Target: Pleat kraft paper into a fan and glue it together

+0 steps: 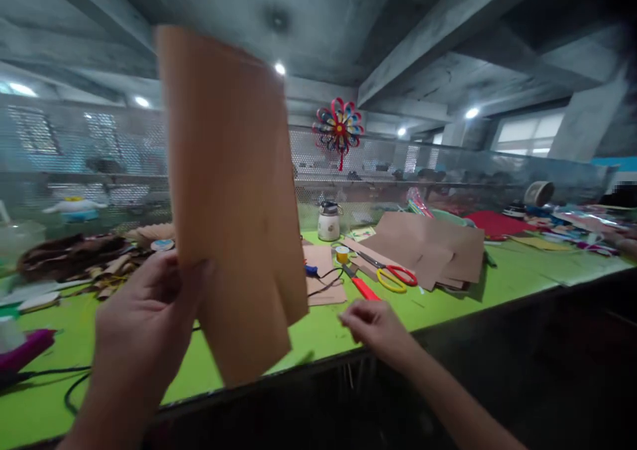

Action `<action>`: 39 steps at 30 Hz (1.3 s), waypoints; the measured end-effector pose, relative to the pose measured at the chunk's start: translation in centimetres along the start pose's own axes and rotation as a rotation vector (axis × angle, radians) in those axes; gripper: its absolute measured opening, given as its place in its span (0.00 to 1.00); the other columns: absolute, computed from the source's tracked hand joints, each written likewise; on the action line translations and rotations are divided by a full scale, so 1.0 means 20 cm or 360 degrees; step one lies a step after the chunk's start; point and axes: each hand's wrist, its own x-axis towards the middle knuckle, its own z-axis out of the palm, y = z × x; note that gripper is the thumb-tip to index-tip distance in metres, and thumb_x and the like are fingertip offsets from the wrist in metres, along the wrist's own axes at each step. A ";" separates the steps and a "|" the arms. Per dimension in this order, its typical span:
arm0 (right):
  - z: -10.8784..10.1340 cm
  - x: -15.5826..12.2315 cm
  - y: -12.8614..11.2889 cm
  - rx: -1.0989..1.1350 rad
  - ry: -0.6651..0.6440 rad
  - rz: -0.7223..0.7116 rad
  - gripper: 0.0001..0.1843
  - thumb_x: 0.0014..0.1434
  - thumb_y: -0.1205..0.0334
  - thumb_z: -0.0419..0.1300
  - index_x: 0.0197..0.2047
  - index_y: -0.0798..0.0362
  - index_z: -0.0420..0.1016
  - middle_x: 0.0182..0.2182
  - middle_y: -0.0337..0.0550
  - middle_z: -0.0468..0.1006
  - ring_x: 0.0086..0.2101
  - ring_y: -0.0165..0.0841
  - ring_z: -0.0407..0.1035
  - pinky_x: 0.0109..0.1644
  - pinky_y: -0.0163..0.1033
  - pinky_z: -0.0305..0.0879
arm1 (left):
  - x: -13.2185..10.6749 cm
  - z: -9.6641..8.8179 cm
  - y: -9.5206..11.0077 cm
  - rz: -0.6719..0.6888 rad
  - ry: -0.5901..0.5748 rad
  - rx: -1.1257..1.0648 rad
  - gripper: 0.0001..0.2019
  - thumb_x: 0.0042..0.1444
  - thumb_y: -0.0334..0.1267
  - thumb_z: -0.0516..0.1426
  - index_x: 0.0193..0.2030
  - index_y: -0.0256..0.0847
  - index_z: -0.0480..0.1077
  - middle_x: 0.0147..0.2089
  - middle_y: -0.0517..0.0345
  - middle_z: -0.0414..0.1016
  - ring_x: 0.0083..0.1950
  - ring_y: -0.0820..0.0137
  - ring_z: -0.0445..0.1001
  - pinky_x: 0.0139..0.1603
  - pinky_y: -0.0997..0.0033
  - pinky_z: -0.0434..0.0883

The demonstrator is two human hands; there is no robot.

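Observation:
My left hand (144,317) pinches the lower left edge of a folded sheet of brown paper (239,191). The sheet stands upright above the table and is slightly blurred. By the table's front edge, my right hand (378,327) is curled closed, apart from the paper, with nothing visible in its fingers. Just beyond it lies a red-handled cutter (365,288). Scissors (395,277) with one red and one yellow handle rest to the right of the cutter. The raised sheet hides part of the table behind it.
Flat brown sheets (428,237) are piled on the green table (522,271). A pot (329,222) and a small yellow spool (342,254) stand behind the tools. Dark brown material (64,261) and a purple tool (30,350) with a cable lie left. A pinwheel (339,128) hangs above.

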 end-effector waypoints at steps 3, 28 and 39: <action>0.14 -0.04 -0.02 -0.0199 -0.0015 -0.0255 0.13 0.59 0.56 0.55 0.27 0.51 0.73 0.23 0.39 0.72 0.26 0.33 0.65 0.30 0.36 0.59 | -0.03 0.08 -0.07 -0.0287 -0.0106 -0.0528 0.15 0.49 0.43 0.60 0.43 0.41 0.70 0.36 0.58 0.77 0.34 0.68 0.74 0.35 0.71 0.72; 0.20 -0.13 0.21 0.0631 0.0290 0.0343 0.17 0.53 0.47 0.60 0.35 0.55 0.73 0.30 0.45 0.73 0.33 0.37 0.68 0.37 0.37 0.65 | -0.31 0.45 -0.42 -0.0952 0.0298 -0.1463 0.03 0.56 0.29 0.55 0.36 0.40 0.69 0.41 0.57 0.76 0.45 0.74 0.73 0.47 0.76 0.70; 0.15 -0.12 0.22 0.0517 0.0399 0.0349 0.19 0.54 0.45 0.58 0.26 0.54 0.69 0.26 0.41 0.70 0.29 0.34 0.64 0.33 0.35 0.62 | -0.36 0.41 -0.43 -0.1030 0.0134 -0.1529 0.09 0.55 0.29 0.57 0.43 0.41 0.71 0.46 0.56 0.76 0.49 0.72 0.72 0.51 0.74 0.70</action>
